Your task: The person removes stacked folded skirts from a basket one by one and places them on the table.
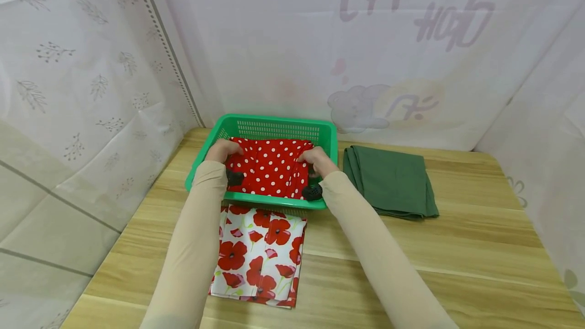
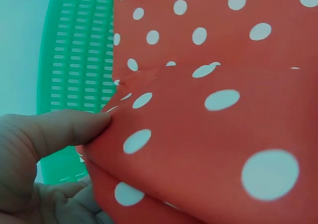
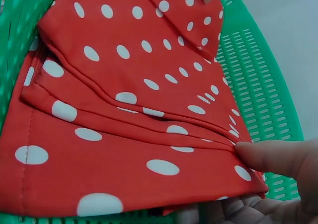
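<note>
A folded red cloth with white polka dots (image 1: 271,166) lies inside a green plastic basket (image 1: 279,200). My left hand (image 1: 224,150) pinches the cloth's left side, its thumb on top and the other fingers below, as the left wrist view shows. On the opposite side my right hand (image 1: 317,159) pinches the layered edge between thumb (image 3: 271,157) and fingers, which are partly hidden under the fabric. Both hands are within the basket's rim. In the right wrist view several folded layers of the cloth show.
In front of the basket lies a folded white cloth with red poppies (image 1: 260,258), partly behind the left forearm. A folded dark green cloth (image 1: 393,182) rests to the basket's right. All stand on a wooden table (image 1: 480,248), with printed curtains behind and at the sides.
</note>
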Tool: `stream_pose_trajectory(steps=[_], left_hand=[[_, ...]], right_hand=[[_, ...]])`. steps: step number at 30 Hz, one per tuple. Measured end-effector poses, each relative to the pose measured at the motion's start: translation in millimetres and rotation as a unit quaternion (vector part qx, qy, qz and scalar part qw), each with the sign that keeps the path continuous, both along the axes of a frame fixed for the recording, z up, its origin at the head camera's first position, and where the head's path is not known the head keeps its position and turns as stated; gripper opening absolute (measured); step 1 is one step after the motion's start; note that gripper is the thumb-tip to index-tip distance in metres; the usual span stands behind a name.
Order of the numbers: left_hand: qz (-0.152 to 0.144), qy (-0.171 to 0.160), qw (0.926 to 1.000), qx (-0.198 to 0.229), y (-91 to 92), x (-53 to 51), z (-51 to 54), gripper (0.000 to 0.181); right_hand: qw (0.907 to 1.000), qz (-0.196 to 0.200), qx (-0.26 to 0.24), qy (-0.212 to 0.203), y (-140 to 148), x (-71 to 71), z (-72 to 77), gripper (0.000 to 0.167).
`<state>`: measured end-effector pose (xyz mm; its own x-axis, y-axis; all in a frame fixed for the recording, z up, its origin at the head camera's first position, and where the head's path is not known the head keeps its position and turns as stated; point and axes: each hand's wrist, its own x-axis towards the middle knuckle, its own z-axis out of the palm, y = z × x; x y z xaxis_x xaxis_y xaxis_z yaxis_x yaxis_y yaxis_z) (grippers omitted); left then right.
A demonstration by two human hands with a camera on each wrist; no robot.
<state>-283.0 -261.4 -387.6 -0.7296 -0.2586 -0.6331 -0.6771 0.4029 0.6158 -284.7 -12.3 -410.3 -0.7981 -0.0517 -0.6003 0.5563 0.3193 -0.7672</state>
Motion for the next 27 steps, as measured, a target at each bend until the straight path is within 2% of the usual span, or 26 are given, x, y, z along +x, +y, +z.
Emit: stream_pose_trajectory(steps=[2,4,7,17,22,27], left_hand=[[-0.003,0.009,0.9999,0.009,4.8,7.4,9.1,0.053],[-0.008,0.015,0.9997,0.019,4.9,9.6,12.1,0.053],[-0.018,0.025,0.9991,0.028,3.7,10.7,13.8,0.054],[-0.012,0.09,0.9945,0.052,3.9,9.4,25.9,0.058],[-0.018,0.1,0.9921,0.074,4.6,9.9,36.5,0.059],[-0.021,0.109,0.9912,0.072,8.2,13.3,46.0,0.056]], right_hand=[[0.9999,-0.008,-0.006,0.007,0.1,-0.4,1.9,0.042],[0.9997,-0.011,-0.013,0.014,0.5,-0.5,4.4,0.044],[0.999,-0.015,-0.034,0.024,1.5,-0.8,9.1,0.046],[0.9959,-0.011,-0.075,0.05,12.3,-3.1,30.0,0.044],[0.9922,-0.014,-0.111,0.055,18.3,-2.3,40.4,0.042],[0.9891,-0.008,-0.13,0.069,23.1,1.7,50.5,0.039]])
